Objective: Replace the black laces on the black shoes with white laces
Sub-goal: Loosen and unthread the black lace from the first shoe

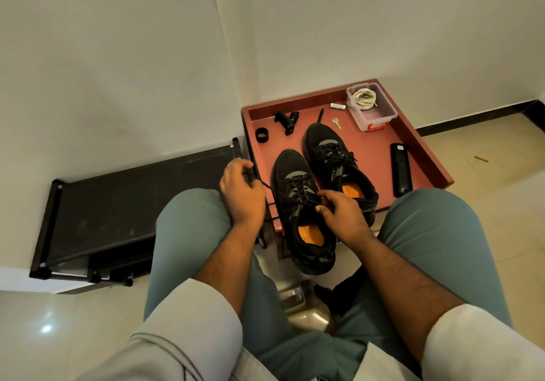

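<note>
Two black shoes with orange insoles lie on a red tray table (418,142). The near shoe (298,203) hangs over the table's front edge; the far shoe (333,159) lies beside it to the right, still laced in black. My left hand (241,192) grips an end of the near shoe's black lace (267,185) and holds it out taut to the left. My right hand (342,212) pinches the lace at the near shoe's top eyelets. White laces (365,97) lie coiled in a clear plastic box (380,118) at the table's back right.
On the table are a black remote (400,170), a key (336,123), a small white tube (338,106), a black ring (261,134) and a black clamp (286,120). A low black shelf rack (124,203) stands to the left, against the wall. My knees flank the table.
</note>
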Motion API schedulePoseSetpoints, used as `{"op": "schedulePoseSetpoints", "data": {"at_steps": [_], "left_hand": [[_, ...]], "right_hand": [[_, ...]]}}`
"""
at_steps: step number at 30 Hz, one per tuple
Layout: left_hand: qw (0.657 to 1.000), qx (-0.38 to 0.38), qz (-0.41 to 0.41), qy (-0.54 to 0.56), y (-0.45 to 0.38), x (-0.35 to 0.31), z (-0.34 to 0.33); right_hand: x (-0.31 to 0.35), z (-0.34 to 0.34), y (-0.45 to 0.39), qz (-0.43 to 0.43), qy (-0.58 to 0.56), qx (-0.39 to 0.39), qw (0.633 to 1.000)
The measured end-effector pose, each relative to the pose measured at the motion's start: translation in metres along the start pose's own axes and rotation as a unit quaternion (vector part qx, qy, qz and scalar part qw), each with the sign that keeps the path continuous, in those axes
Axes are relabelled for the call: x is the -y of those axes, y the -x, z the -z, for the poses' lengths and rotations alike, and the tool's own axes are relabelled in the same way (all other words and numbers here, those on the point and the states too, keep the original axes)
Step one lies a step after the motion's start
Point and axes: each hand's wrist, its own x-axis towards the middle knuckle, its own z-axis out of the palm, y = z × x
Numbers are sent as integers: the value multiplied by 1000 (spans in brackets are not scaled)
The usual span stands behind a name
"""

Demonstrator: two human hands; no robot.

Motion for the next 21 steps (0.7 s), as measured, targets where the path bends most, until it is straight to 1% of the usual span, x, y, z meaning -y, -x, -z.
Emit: {"op": "schedulePoseSetpoints", "data": {"at_steps": [1, 2, 3, 4, 5, 6, 7, 10, 11, 12, 13, 14, 15, 16, 17, 18, 19, 20, 21], "left_hand": [[990, 89, -35, -104, 9, -4, -3], [964, 172, -74, -188, 18, -6, -7], [933, 239, -116, -243, 28, -10, -11], [907, 283, -149, -275, 37, -12, -14], [891, 304, -169, -292, 44, -11, -18], [886, 307, -173, -301, 49, -8, -21], [891, 298, -176, -295, 51, -5, -23], [919, 244, -221, -219, 49, 0, -25], [928, 232, -217, -196, 47, -1, -23], [943, 217, -195, -162, 45, -1, -21], [963, 189, -157, -110, 42, -2, -19], [983, 137, -110, -51, 38, -3, -15], [995, 68, -73, -6, 32, -2, -12], [999, 3, -48, 2, 26, -2, -8], [998, -36, -28, -37, 20, -2, -4], [994, -39, -14, -105, 16, -2, 0], [983, -11, -21, -180, 14, -2, 4], [969, 40, -50, -238, 16, -3, 5], [955, 104, -93, -263, 21, -5, 5]], "right_hand": [[1, -1, 0, -10, 0, -1, 1000], [2, -2, 0, -13, 2, -2, 1000], [3, -2, -1, -9, 5, -3, 1000], [4, -2, 0, -1, 7, -5, 1000], [4, -3, 0, 10, 6, -6, 1000], [3, -3, 1, 20, 5, -6, 1000], [2, -3, 2, 26, 4, -5, 1000], [0, -3, 4, 28, -1, -2, 1000], [0, -3, 3, 30, 1, -1, 1000], [0, -3, 2, 31, 3, -1, 1000], [1, -3, 2, 30, 3, -1, 1000], [2, -3, 2, 26, 2, -1, 1000], [3, -3, 2, 23, 0, 0, 1000], [3, -3, 3, 25, -1, 2, 1000], [4, -4, 4, 37, 1, 3, 999], [4, -6, 4, 56, 10, 4, 998], [3, -8, 3, 75, 26, 6, 997], [3, -9, 2, 86, 43, 10, 995], [3, -9, 0, 89, 60, 12, 994]]}}
